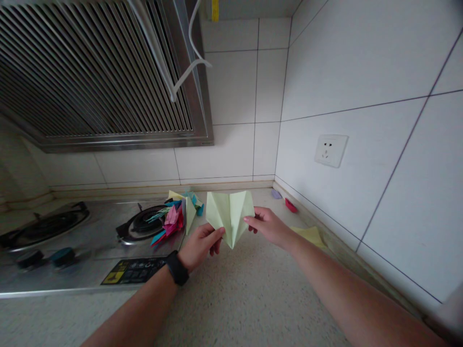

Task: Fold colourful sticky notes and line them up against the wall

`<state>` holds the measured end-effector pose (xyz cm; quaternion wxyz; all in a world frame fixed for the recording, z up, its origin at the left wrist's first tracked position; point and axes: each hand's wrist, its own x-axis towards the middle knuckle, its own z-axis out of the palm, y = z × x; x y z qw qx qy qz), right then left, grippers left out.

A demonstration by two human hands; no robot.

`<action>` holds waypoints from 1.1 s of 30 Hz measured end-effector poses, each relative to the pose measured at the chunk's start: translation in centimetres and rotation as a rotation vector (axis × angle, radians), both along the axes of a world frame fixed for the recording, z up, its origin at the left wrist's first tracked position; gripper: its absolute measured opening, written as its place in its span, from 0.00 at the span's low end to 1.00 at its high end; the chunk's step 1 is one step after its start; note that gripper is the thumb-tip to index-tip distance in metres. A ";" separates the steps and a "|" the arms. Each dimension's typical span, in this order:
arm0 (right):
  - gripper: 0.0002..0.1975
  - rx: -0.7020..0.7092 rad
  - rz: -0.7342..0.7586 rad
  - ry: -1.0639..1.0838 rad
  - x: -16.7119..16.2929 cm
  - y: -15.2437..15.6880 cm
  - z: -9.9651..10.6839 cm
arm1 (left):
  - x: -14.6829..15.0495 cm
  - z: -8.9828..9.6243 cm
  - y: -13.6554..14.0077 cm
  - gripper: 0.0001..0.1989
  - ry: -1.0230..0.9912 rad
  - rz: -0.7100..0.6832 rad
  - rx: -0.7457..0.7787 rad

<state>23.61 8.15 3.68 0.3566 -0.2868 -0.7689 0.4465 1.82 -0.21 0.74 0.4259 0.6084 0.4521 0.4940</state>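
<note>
Between my two hands is a pale green sheet of folded paper, held up over the counter. Creases run down it to a point at the bottom, and its two upper halves spread apart from a middle fold. My left hand pinches the lower left edge, thumb in front. My right hand grips the right edge between thumb and fingers. To the left, a pile of colourful folded papers in pink, red, blue, yellow and green lies on the stove's right burner and beside it.
A gas stove with black burner grates takes up the left, under a range hood. Along the right wall lie a yellow paper, a small red folded paper and a purple one. A socket sits on the tiled wall.
</note>
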 end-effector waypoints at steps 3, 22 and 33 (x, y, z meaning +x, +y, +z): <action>0.15 0.016 -0.013 0.014 -0.1 -0.4 0.2 | 0.1 0.2 -0.2 0.20 0.008 0.016 0.046; 0.13 0.084 0.080 -0.065 -0.7 -2.3 0.7 | 0.6 1.1 -0.6 0.13 -0.043 -0.190 0.025; 0.09 0.456 -0.180 -0.008 0.6 -1.6 1.7 | -0.6 0.9 -0.3 0.09 0.386 0.096 0.208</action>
